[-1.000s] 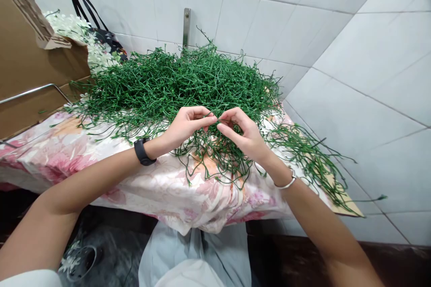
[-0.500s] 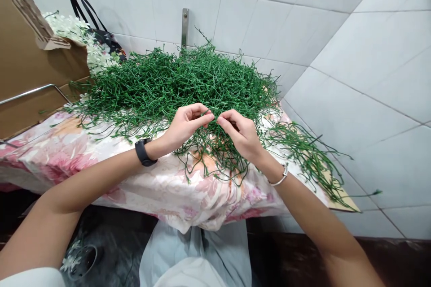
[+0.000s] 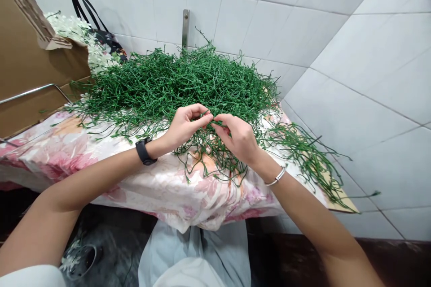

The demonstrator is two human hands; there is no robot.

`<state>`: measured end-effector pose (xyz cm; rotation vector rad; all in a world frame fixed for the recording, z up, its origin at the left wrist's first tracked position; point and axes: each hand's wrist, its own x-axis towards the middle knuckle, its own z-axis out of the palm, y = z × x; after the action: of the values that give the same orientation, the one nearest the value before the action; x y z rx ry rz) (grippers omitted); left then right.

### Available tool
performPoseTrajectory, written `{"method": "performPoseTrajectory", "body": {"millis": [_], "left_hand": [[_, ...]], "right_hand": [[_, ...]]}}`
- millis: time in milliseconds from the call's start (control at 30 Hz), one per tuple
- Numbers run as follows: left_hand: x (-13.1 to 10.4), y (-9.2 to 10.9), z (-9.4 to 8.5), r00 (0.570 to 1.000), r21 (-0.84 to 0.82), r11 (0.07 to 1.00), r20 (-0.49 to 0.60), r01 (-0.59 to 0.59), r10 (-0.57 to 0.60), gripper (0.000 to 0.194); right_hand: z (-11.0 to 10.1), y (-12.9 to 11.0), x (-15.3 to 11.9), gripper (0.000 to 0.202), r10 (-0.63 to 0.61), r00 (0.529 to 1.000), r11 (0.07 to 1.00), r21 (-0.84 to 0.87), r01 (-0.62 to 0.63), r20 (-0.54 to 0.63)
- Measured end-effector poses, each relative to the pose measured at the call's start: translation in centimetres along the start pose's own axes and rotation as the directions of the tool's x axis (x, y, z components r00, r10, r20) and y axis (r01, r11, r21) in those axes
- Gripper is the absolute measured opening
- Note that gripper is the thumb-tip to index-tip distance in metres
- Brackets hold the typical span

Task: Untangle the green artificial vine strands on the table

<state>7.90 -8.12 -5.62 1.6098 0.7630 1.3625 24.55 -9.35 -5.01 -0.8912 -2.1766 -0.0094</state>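
Above the table's middle, my left hand [image 3: 186, 125] pinches a thin green artificial flower stem [image 3: 204, 112] between thumb and fingers. The fingertips of my right hand [image 3: 240, 139] meet the left fingertips at the end of this stem, with thumb and index finger closed round it. The exact spot between the fingertips is too small to make out. Just behind and beneath both hands spreads a large tangled pile of green artificial stems [image 3: 175, 80]. Loose stems [image 3: 215, 157] hang below the hands over the flowered tablecloth [image 3: 141, 188].
More stems [image 3: 303, 152] lie on a board corner [image 3: 346, 204] at the right. White artificial flowers [image 3: 101, 58], a black-handled bag [image 3: 104, 39] and a cardboard box [image 3: 30, 54] stand at the left. A tiled wall [image 3: 269, 22] closes off the back. A metal bracket [image 3: 185, 29] is fixed there.
My right fingertips have moved slightly left against the left fingertips, and the right thumb and index finger have shifted their hold. The left hand stays almost still.
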Motion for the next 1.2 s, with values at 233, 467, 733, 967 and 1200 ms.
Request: {"method": "performPoseTrajectory", "body": {"millis": [233, 467, 733, 967, 1200], "left_hand": [[-0.1, 0.2, 0.0, 0.999, -0.031, 0.999, 0.028, -0.027, 0.028, 0.017], [-0.3, 0.3, 0.2, 0.996, -0.115, 0.993, 0.094, 0.007, 0.004, 0.015], [0.0, 0.2, 0.0, 0.997, -0.091, 0.996, 0.076, 0.019, -0.012, 0.016], [0.3, 0.6, -0.3, 0.999, -0.090, 0.995, 0.020, -0.034, 0.036, 0.016], [0.4, 0.7, -0.6, 0.999, -0.123, 0.992, 0.046, 0.005, 0.000, 0.017]], "right_hand": [[-0.3, -0.5, 0.4, 0.015, 0.264, 0.956, 0.839, 0.457, -0.295, 0.131], [-0.4, 0.2, 0.9, 0.013, 0.274, 0.820, 0.308, 0.761, -0.570, 0.503], [0.0, -0.4, 0.0, 0.018, 0.165, 0.982, 0.951, 0.248, -0.183, 0.092], [-0.4, -0.2, 0.1, 0.015, 0.107, 0.994, 0.978, 0.176, -0.110, 0.026], [-0.5, 1.2, 0.5, 0.018, 0.123, 0.987, 0.989, -0.074, -0.130, -0.102]]}}
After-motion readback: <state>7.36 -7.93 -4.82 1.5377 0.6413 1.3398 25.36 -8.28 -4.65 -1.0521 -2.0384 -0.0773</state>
